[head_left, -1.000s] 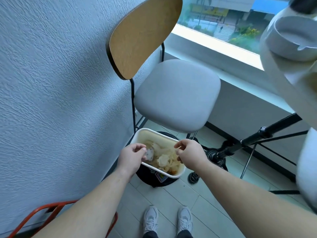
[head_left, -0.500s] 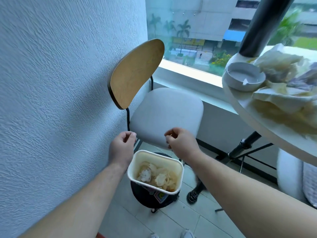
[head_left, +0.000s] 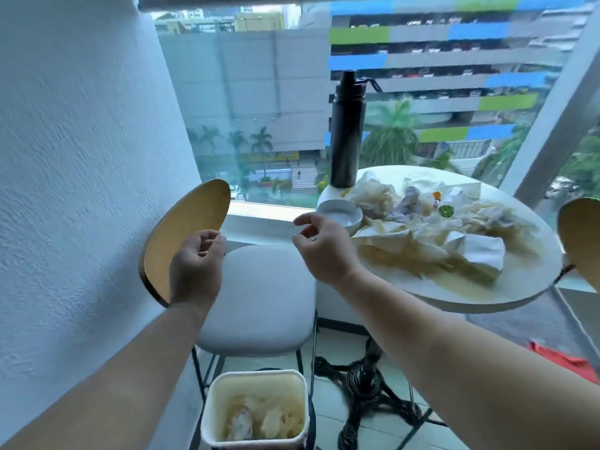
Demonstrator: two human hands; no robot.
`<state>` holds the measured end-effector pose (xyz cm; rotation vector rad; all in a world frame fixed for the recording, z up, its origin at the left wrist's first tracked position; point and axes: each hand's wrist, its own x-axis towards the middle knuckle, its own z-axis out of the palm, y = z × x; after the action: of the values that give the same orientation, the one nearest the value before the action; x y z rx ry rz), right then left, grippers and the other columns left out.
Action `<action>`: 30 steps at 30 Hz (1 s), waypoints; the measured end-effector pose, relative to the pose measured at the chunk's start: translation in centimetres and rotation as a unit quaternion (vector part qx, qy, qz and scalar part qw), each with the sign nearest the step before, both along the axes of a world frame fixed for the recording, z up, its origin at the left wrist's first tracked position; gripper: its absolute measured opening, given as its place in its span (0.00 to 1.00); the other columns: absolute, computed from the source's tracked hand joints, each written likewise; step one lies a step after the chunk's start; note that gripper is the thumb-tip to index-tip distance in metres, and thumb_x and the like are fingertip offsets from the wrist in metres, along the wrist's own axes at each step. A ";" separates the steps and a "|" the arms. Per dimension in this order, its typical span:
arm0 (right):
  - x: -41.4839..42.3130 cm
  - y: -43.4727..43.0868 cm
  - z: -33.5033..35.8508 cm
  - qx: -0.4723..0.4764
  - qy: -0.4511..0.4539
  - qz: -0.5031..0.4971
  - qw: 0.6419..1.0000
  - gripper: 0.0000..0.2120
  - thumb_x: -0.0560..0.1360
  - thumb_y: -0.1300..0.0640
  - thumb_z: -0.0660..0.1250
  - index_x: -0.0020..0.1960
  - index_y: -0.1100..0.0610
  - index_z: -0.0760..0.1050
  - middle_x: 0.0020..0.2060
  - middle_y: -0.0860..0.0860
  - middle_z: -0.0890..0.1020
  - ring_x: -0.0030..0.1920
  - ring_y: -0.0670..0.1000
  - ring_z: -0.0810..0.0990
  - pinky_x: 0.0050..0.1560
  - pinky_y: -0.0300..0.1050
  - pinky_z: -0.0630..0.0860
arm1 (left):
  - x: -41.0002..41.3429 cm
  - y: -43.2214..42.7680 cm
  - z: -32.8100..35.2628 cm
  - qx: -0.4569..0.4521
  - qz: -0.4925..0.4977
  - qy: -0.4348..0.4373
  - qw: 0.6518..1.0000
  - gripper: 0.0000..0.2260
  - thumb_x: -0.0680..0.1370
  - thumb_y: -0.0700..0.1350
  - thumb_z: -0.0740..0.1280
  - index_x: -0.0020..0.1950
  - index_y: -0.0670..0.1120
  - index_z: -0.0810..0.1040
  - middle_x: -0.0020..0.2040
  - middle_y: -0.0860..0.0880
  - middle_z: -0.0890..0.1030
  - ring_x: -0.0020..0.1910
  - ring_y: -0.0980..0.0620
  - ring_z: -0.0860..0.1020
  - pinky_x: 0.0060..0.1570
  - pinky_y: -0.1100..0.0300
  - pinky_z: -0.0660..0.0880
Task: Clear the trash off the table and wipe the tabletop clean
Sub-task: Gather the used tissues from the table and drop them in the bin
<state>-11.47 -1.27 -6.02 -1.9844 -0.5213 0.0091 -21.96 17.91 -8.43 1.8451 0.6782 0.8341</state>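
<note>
A round white table (head_left: pixel 506 289) at the right carries a heap of crumpled papers and wrappers (head_left: pixel 422 225), a small white bowl (head_left: pixel 339 213) near its left edge and a tall black bottle (head_left: pixel 346 131) at the back. Low on the floor stands a white trash bin (head_left: pixel 255 409) with crumpled paper inside. My left hand (head_left: pixel 196 266) hovers over the chair, fingers loosely curled, holding nothing. My right hand (head_left: pixel 321 246) is raised just left of the bowl, fingers loosely curled and empty.
A chair with a grey seat (head_left: pixel 259 293) and wooden backrest (head_left: pixel 186 235) stands between the white wall (head_left: pixel 81 190) and the table. The table's black iron base (head_left: pixel 363 378) is beside the bin. Another wooden chair back (head_left: pixel 581 238) shows at the right edge. A window lies behind.
Both hands let go of the bin's rim and rose from it toward the table height. The view tilted up from the floor to the tabletop.
</note>
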 end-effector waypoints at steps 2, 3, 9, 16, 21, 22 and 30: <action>0.9 -2.4 1.1 0.010 -0.011 -0.025 1.000 0.11 0.78 0.58 0.67 0.60 0.50 0.81 0.40 0.45 0.82 0.37 0.47 0.80 0.35 0.35 0.74 | 1.9 -1.6 1.3 0.007 -0.027 -0.009 1.000 0.13 0.78 0.57 0.65 0.55 0.51 0.83 0.48 0.52 0.86 0.50 0.47 0.83 0.55 0.44 0.82; 1.4 -3.5 1.6 0.012 -0.017 -0.037 0.999 0.11 0.79 0.58 0.68 0.60 0.50 0.81 0.41 0.45 0.83 0.39 0.48 0.81 0.37 0.33 0.74 | 2.9 -2.5 1.8 0.004 -0.037 -0.015 0.999 0.14 0.77 0.58 0.65 0.54 0.51 0.83 0.47 0.52 0.86 0.49 0.47 0.83 0.54 0.43 0.82; 6.0 -12.0 3.5 0.021 -0.043 -0.116 0.992 0.11 0.77 0.58 0.69 0.58 0.51 0.82 0.39 0.47 0.83 0.40 0.50 0.82 0.49 0.46 0.80 | 10.4 -9.5 3.9 -0.031 -0.114 -0.052 0.992 0.12 0.74 0.58 0.68 0.49 0.53 0.83 0.44 0.51 0.85 0.48 0.43 0.83 0.52 0.42 0.81; 11.8 -22.0 4.7 0.004 -0.065 -0.177 0.982 0.11 0.77 0.61 0.69 0.58 0.53 0.82 0.39 0.48 0.83 0.37 0.50 0.81 0.45 0.45 0.80 | 18.5 -18.2 5.2 -0.026 -0.185 -0.085 0.979 0.10 0.75 0.57 0.68 0.50 0.53 0.83 0.43 0.51 0.86 0.42 0.44 0.84 0.51 0.38 0.83; 15.1 -27.5 4.7 -0.010 -0.067 -0.215 0.974 0.12 0.76 0.62 0.70 0.58 0.53 0.83 0.42 0.49 0.85 0.42 0.52 0.83 0.49 0.44 0.80 | 22.5 -23.6 5.1 -0.027 -0.225 -0.106 0.968 0.03 0.78 0.48 0.70 0.49 0.51 0.83 0.42 0.48 0.85 0.38 0.45 0.84 0.43 0.38 0.84; 15.5 -28.3 4.6 -0.016 -0.065 -0.223 0.973 0.12 0.76 0.62 0.69 0.58 0.53 0.83 0.42 0.49 0.85 0.43 0.52 0.83 0.49 0.44 0.80 | 23.0 -24.4 4.9 -0.015 -0.236 -0.104 0.966 0.04 0.78 0.48 0.70 0.50 0.51 0.83 0.43 0.49 0.86 0.40 0.44 0.85 0.44 0.39 0.84; 17.9 -32.1 4.5 -0.259 0.009 -0.183 0.948 0.24 0.75 0.60 0.70 0.68 0.44 0.80 0.64 0.48 0.81 0.60 0.53 0.81 0.58 0.43 0.77 | 26.7 -29.0 5.8 0.184 -0.476 0.035 0.859 0.21 0.73 0.31 0.67 0.51 0.56 0.86 0.53 0.57 0.86 0.51 0.56 0.83 0.53 0.57 0.81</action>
<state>6.38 -33.35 -1.49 -2.5699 -0.1311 -0.0747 4.77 -11.05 -2.68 2.2069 -0.4171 0.2236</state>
